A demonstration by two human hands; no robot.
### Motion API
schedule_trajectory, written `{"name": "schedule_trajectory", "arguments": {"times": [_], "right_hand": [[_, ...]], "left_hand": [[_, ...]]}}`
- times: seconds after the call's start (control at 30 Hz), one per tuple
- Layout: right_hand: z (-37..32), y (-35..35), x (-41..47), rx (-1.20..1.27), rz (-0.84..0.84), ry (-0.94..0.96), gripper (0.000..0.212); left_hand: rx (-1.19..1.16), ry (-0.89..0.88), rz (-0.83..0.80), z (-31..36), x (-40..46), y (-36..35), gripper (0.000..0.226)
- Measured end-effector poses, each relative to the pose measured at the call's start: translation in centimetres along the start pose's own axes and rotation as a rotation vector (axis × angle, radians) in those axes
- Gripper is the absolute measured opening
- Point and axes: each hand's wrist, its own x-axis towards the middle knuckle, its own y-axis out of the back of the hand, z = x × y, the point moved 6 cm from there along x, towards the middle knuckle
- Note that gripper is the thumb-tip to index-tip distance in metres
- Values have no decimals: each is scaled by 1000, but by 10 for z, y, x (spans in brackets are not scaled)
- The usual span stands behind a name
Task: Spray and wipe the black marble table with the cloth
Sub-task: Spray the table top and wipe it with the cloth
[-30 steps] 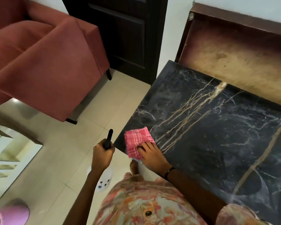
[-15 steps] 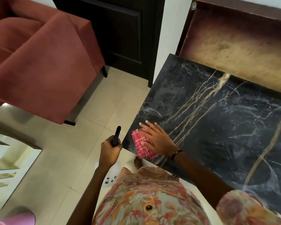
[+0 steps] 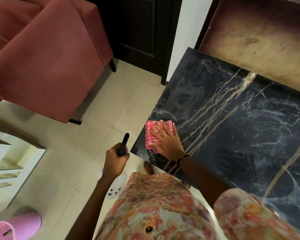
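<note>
The black marble table with gold and white veins fills the right side. A pink checked cloth lies near its left edge, close to the near corner. My right hand presses flat on the cloth with fingers spread. My left hand hangs over the floor beside the table, closed around the black trigger head of a spray bottle. The bottle's white body shows below my wrist, partly hidden by my arm.
A red armchair stands to the left across a strip of beige tiled floor. A dark door is behind it. A brown board leans at the table's far edge. A pink slipper lies bottom left.
My right hand slid the cloth away from the near corner along the table's left edge, and its fingers spread flat over it. My left hand kept holding the spray bottle.
</note>
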Motion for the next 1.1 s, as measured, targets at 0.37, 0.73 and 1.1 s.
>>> {"name": "schedule_trajectory", "arguments": {"times": [0.37,0.73,1.1], "right_hand": [[3,-17,-51,-127,82,402,59],[-54,-12,1,-2,52,132,60],[66,5,-20,-95,29,-8,62]], "left_hand": [[-3,-4,-9,15,15,0,7],[40,15,-25,14,22,8,11],[93,-78,-73,42,31,-6,5]]}}
